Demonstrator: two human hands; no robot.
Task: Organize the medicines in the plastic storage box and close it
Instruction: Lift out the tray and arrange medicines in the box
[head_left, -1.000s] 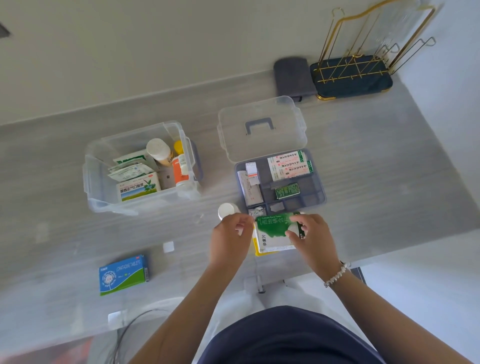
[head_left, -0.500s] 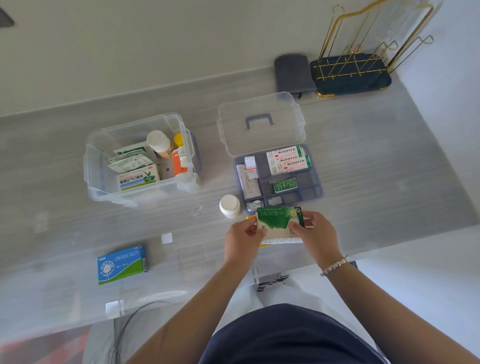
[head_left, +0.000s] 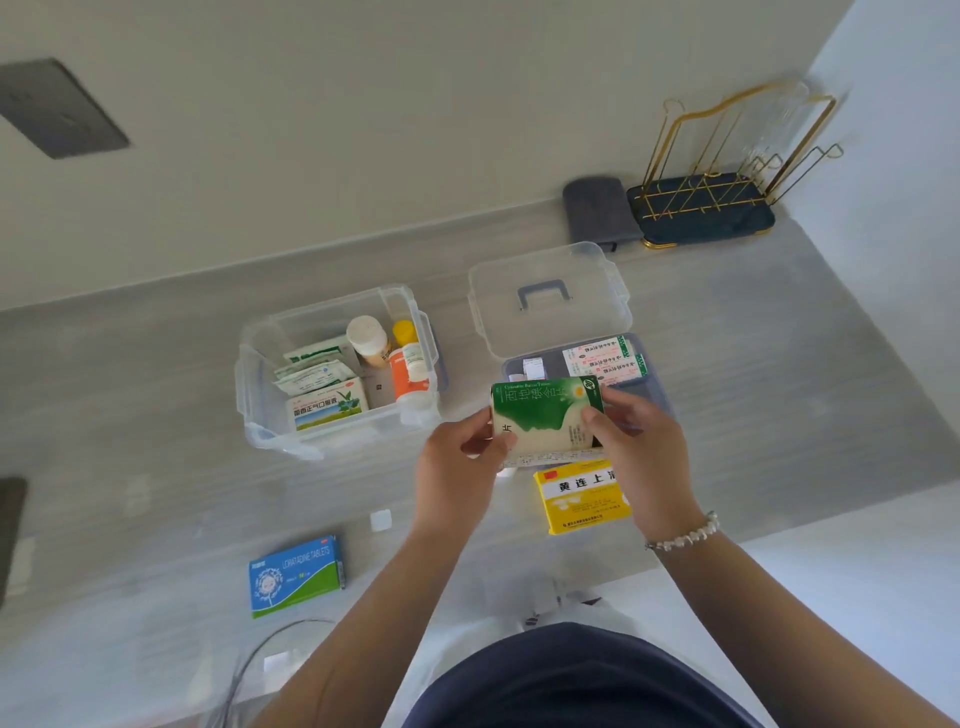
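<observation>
A green and cream medicine box (head_left: 540, 415) is lifted above the table, gripped at its left end by my left hand (head_left: 457, 467) and at its right end by my right hand (head_left: 639, 447). Under it on the table lies a yellow medicine box (head_left: 582, 499). The clear plastic storage box (head_left: 260, 395) stands at the left with bottles, sachets and a carton inside. Behind my hands is the grey divider tray (head_left: 660, 389) holding small packs, partly hidden. The clear lid (head_left: 550, 301) with a grey handle lies behind the tray.
A blue and green tablet box (head_left: 296, 577) lies near the front left edge, with a small white square (head_left: 380, 519) beyond it. A gold wire rack (head_left: 711, 208) and a dark folded cloth (head_left: 597, 213) stand at the back right by the wall. A cable (head_left: 244, 670) hangs at the front.
Both hands have lifted the green box up off the yellow box and toward the camera. The yellow box now shows on the table. The white bottle is hidden behind my left hand.
</observation>
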